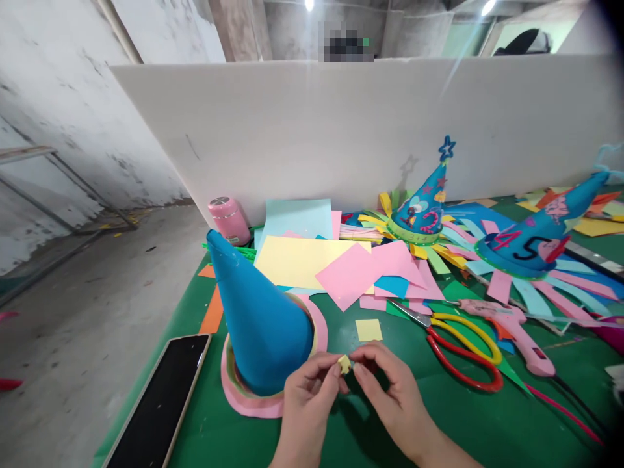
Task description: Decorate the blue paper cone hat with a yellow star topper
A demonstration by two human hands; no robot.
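Between the thumb and fingers of my left hand point(311, 393) is a small folded-looking yellow piece of paper point(344, 364). My right hand point(387, 385) meets it from the other side, thumb and forefinger pinched together at its edge. A tiny bluish bit shows at those right fingertips, too small to name. Left of my hands a plain blue paper cone hat point(263, 325) stands tilted on a pink ring-shaped brim point(319, 322). Just beyond my fingertips a yellow paper square point(369, 330) lies flat on the green table cover point(419, 422).
A phone point(158, 403) lies at the left edge. Scissors point(463, 351) and a pink glue gun point(511, 325) are on the right. Behind are coloured paper sheets point(312, 257), a pink flask point(229, 221) and two decorated cone hats point(422, 205). A white board point(341, 130) stands across the back.
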